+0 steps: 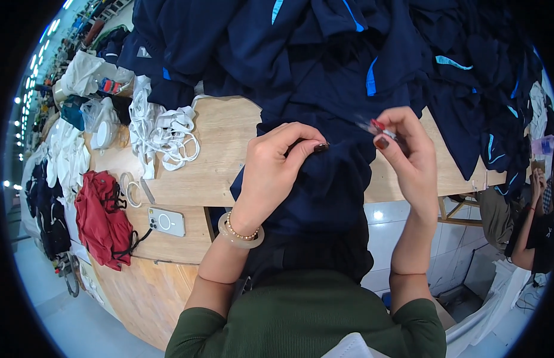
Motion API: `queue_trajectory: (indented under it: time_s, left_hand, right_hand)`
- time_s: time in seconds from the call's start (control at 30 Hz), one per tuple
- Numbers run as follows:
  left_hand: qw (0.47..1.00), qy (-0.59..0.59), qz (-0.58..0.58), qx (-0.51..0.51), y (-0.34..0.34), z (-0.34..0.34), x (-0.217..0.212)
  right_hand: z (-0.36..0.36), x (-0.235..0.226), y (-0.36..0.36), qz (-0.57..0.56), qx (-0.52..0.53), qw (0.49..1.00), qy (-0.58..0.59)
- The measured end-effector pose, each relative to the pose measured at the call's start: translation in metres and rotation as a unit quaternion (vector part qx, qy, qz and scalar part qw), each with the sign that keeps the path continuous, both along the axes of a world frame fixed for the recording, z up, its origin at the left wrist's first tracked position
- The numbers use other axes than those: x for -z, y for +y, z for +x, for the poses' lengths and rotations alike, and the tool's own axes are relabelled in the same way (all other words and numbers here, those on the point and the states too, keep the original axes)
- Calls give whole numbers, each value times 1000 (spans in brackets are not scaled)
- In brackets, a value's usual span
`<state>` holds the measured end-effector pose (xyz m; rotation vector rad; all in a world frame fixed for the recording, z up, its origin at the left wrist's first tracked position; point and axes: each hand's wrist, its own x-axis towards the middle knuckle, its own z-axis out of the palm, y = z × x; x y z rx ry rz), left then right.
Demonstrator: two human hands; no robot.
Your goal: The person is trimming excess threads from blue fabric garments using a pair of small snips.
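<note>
Navy fabric (312, 179) drapes from the table over my lap. My left hand (274, 161) is over its left part, thumb and forefinger closed in a pinch at the cloth. A fold or a loose thread may be in that pinch; it is too small to tell. To the right, raised a little above the fabric, my right hand (411, 152) is closed around small thread snips (364, 126). Their thin blades are blurred and point left, toward my left hand. Fingers partly hide the handle.
A large heap of navy garments (229, 53) with light blue strips covers the table's far side. On the left lie white straps (154, 128), a phone (167, 222), a tape roll (132, 192) and a red bag (102, 218). Another person's arm (527, 221) shows at far right.
</note>
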<state>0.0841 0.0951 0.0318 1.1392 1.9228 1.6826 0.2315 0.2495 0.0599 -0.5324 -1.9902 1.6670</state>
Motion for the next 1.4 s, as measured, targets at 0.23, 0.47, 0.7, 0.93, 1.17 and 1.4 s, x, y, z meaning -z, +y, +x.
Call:
queue_trajectory:
  time_s: [0.23,0.47,0.7,0.93,1.17,1.4]
  left_hand:
    - [999,33,-2,-5,3,-2,0]
    - [1000,14,11,-2,6,-2,0]
    - [1000,29,4,-4,5,-1,-2]
    - [999,34,-27,4,2,-2,-5]
    - [998,43,-40,5,2,-3,-3]
    - [999,40,-35,9,2,-4,-1]
  right_hand:
    - [6,12,-1,235,23,970,-48]
    - [19,-18,-16,266,1,964,30]
    - [0,10,-16,380,42,923,-35]
    - [-6,12,-18,364,30,930,-29]
    - [-7,11,-18,378,30,925,-32]
    - [-6,13,-19,374,36,926,-41]
